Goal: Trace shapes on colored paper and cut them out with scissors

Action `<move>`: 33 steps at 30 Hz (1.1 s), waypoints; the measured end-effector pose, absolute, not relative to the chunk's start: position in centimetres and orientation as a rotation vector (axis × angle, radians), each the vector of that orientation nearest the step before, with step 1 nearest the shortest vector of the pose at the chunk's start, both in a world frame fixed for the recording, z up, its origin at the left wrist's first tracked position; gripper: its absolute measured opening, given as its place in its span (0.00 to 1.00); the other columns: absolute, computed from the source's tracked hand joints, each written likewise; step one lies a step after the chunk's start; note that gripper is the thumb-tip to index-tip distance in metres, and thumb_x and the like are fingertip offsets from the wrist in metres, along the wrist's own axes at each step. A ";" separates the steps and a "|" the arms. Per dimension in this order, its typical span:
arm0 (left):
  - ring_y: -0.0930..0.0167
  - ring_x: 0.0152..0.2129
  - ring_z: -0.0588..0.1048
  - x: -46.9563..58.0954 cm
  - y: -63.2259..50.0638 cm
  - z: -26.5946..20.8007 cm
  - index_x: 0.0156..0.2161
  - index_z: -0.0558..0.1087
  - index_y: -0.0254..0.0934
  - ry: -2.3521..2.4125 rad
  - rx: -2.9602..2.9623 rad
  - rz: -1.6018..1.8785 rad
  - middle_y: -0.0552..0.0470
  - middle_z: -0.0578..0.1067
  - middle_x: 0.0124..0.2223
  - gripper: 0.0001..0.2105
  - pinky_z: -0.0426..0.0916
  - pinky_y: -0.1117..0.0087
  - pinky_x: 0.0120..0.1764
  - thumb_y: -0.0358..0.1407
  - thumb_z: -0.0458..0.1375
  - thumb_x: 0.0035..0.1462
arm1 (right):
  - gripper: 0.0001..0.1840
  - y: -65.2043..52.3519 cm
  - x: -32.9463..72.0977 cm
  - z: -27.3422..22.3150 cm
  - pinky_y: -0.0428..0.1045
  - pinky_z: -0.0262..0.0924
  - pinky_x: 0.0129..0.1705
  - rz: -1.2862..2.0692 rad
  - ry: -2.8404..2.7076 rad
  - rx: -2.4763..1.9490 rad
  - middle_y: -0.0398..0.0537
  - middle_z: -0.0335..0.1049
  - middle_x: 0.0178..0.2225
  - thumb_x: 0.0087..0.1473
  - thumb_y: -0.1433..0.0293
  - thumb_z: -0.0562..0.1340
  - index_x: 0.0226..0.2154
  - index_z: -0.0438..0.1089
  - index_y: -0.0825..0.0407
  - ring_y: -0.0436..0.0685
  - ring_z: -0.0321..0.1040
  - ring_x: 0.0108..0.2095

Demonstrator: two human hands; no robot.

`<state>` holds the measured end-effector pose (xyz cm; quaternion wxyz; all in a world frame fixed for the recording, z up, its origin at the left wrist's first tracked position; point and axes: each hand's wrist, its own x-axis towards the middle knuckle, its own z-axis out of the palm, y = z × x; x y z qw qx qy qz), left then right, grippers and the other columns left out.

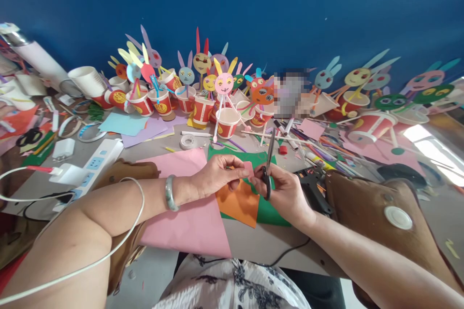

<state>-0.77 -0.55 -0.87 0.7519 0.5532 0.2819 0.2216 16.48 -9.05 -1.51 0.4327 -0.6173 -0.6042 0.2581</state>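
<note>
My left hand (221, 174) pinches a small piece of pink paper (248, 168) between thumb and fingers. Close beside it, my right hand (282, 190) is closed round dark-handled scissors (268, 164), their blades pointing up and away from me. The right fingertips touch or nearly touch the paper's edge. Beneath the hands lie an orange sheet (242, 207), a green sheet (273, 215) and a large pink sheet (181, 222), overlapping on the grey table. A bangle (171, 193) circles my left wrist.
Paper cups with rabbit-faced figures (227, 120) line the blue wall. A tape roll (187, 142) and pens lie before them. At left are a power strip (94, 166) and a white cable (139, 207) crossing my arm; a brown cushion-like object (373, 222) sits at right.
</note>
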 end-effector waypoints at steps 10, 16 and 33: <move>0.78 0.17 0.66 -0.7 -0.4 -1.0 0.30 0.74 0.31 0.631 1.216 0.521 0.57 0.69 0.19 0.18 0.60 0.76 0.24 0.47 0.68 0.46 | 0.14 -8.9 16.6 -1.8 0.47 0.60 0.28 0.648 -1.473 -1.522 0.43 0.69 0.24 0.50 0.59 0.68 0.25 0.69 0.51 0.52 0.64 0.25; 0.79 0.17 0.66 -0.7 -0.4 -0.7 0.29 0.74 0.31 0.611 1.231 0.530 0.56 0.68 0.19 0.19 0.61 0.75 0.24 0.48 0.67 0.46 | 0.16 -8.8 16.7 -1.6 0.46 0.59 0.28 0.659 -1.461 -1.520 0.43 0.69 0.24 0.50 0.57 0.67 0.25 0.70 0.52 0.51 0.63 0.24; 0.78 0.16 0.66 -0.7 -0.6 -0.4 0.30 0.74 0.32 0.632 1.241 0.519 0.57 0.68 0.19 0.19 0.61 0.76 0.22 0.48 0.67 0.46 | 0.15 -8.9 16.9 -1.9 0.46 0.57 0.27 0.687 -1.455 -1.508 0.42 0.66 0.24 0.50 0.59 0.67 0.25 0.68 0.52 0.50 0.60 0.24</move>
